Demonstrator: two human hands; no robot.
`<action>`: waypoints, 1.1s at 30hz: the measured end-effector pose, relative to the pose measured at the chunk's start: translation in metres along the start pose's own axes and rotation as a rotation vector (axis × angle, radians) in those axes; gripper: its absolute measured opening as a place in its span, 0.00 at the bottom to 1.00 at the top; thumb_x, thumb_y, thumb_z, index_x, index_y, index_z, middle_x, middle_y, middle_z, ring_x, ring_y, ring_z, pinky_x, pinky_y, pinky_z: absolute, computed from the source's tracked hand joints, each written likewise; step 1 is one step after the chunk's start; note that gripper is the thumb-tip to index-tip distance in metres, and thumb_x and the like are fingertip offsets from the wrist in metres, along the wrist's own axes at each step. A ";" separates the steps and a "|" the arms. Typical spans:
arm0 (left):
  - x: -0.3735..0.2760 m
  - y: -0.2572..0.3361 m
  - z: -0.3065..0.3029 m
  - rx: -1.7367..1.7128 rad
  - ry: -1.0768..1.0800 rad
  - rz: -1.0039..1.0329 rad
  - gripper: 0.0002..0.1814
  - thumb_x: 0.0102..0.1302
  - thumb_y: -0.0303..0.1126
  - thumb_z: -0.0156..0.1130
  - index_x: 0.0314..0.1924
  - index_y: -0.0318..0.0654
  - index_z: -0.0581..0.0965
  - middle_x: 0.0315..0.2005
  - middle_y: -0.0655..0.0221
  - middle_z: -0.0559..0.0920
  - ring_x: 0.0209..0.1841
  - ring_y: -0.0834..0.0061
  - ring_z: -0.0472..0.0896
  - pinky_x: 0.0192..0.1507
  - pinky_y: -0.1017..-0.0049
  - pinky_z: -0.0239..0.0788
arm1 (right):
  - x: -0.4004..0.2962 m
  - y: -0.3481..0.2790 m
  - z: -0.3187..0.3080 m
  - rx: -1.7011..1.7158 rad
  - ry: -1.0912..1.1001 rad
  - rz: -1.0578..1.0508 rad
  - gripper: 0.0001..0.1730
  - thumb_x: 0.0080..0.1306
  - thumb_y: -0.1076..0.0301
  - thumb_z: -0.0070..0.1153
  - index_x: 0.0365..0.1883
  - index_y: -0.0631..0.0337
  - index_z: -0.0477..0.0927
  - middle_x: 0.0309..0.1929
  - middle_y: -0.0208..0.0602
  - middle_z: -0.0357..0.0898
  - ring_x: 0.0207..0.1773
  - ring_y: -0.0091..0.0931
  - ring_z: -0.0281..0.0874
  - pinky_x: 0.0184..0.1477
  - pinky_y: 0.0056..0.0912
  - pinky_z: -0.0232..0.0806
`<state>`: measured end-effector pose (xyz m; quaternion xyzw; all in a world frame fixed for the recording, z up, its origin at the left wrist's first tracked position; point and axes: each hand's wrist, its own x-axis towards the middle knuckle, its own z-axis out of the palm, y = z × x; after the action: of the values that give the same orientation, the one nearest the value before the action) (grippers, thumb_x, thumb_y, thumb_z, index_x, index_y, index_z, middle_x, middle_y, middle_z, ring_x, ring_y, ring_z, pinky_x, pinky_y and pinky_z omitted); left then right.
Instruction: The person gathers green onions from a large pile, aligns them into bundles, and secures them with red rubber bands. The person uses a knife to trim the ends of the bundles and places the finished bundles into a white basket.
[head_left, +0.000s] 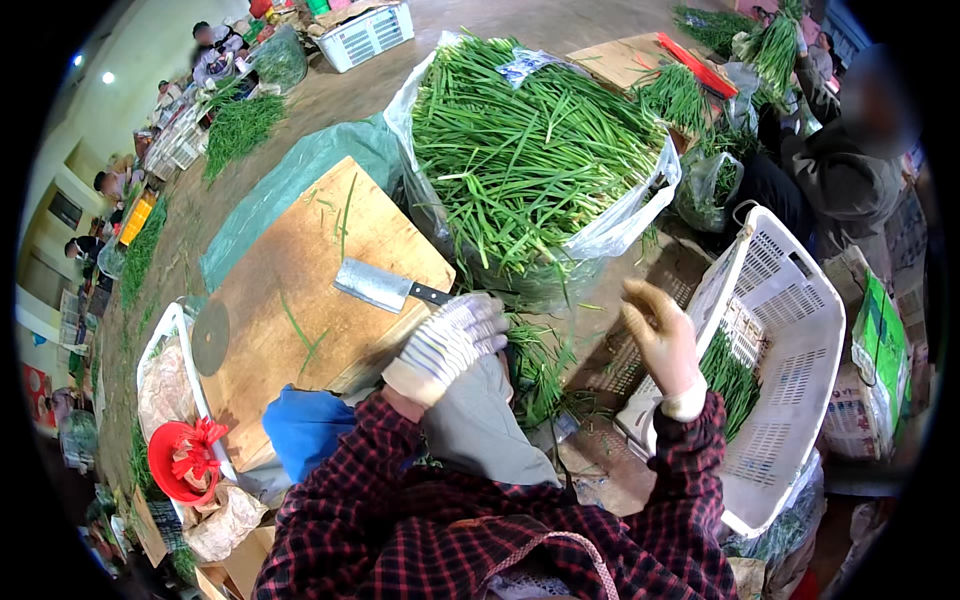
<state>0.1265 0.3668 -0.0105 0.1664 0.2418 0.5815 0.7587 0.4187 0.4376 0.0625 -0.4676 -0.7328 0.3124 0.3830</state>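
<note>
My left hand (457, 341), in a white glove with dark stripes, hovers palm down over my grey-clad leg (480, 431). Its fingers are extended and slightly blurred; the palm side is hidden. Just beyond it, a cleaver (382, 286) lies flat on a thick wooden chopping board (262, 315), its black handle pointing toward this hand. My right hand (661, 337), in a cream glove, is raised beside a white plastic crate (787, 420), thumb and fingers apart with nothing between them. Ahead stands a large clear plastic bag (427, 172) packed with green garlic chives (532, 157).
Cut greens (731, 382) lie inside the tilted crate. Loose chives (536, 367) are on the floor between my hands. A red bucket (180, 461) sits at lower left. At right a person (840, 165) works beside another board (615, 64). More people and crates line the left wall.
</note>
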 end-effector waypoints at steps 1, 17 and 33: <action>0.002 0.008 -0.003 -0.027 0.104 0.004 0.20 0.74 0.33 0.41 0.61 0.32 0.64 0.60 0.52 0.68 0.61 0.55 0.69 0.63 0.52 0.62 | 0.013 -0.004 0.009 0.023 -0.004 0.018 0.18 0.64 0.67 0.57 0.51 0.64 0.76 0.41 0.45 0.81 0.43 0.31 0.80 0.46 0.29 0.70; 0.073 0.032 -0.022 -0.161 0.305 -0.099 0.27 0.74 0.47 0.33 0.67 0.42 0.58 0.69 0.60 0.56 0.71 0.56 0.52 0.70 0.52 0.41 | 0.096 -0.017 0.094 -0.655 -0.356 0.143 0.43 0.54 0.29 0.52 0.49 0.63 0.77 0.33 0.52 0.81 0.39 0.43 0.81 0.43 0.44 0.71; 0.108 0.061 0.013 -0.116 0.342 -0.341 0.22 0.74 0.45 0.33 0.66 0.63 0.62 0.67 0.74 0.63 0.71 0.64 0.54 0.70 0.44 0.29 | 0.212 0.027 0.055 -0.775 -0.349 0.208 0.60 0.33 0.36 0.74 0.57 0.73 0.68 0.48 0.55 0.78 0.53 0.41 0.76 0.55 0.36 0.68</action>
<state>0.1073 0.4872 0.0140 -0.0214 0.3575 0.4777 0.8022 0.3272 0.6386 0.0696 -0.5882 -0.7988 0.1254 0.0162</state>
